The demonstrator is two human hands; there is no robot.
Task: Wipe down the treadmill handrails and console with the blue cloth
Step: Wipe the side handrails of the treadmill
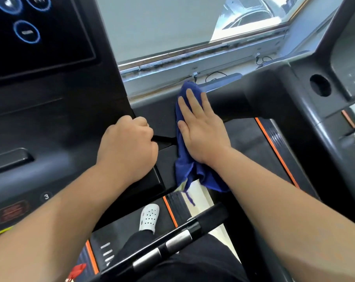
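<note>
The blue cloth (185, 171) lies against the dark side panel (158, 117) of the treadmill console, its frayed lower end hanging free. My right hand (201, 129) presses flat on the cloth with fingers straight and together, pointing up toward the black handrail (229, 102). My left hand (127, 143) is a closed fist resting on the console's right edge, with nothing seen in it. The console (50, 110) fills the left side, with a dark touchscreen (36, 31) at the top left.
A second black handlebar with metal sensor plates (164, 247) crosses the bottom. Below it are the treadmill deck with orange trim (169, 212) and my foot in a white clog (149, 217). A neighbouring treadmill (323, 94) stands right. A window sill with cables (193, 66) runs behind.
</note>
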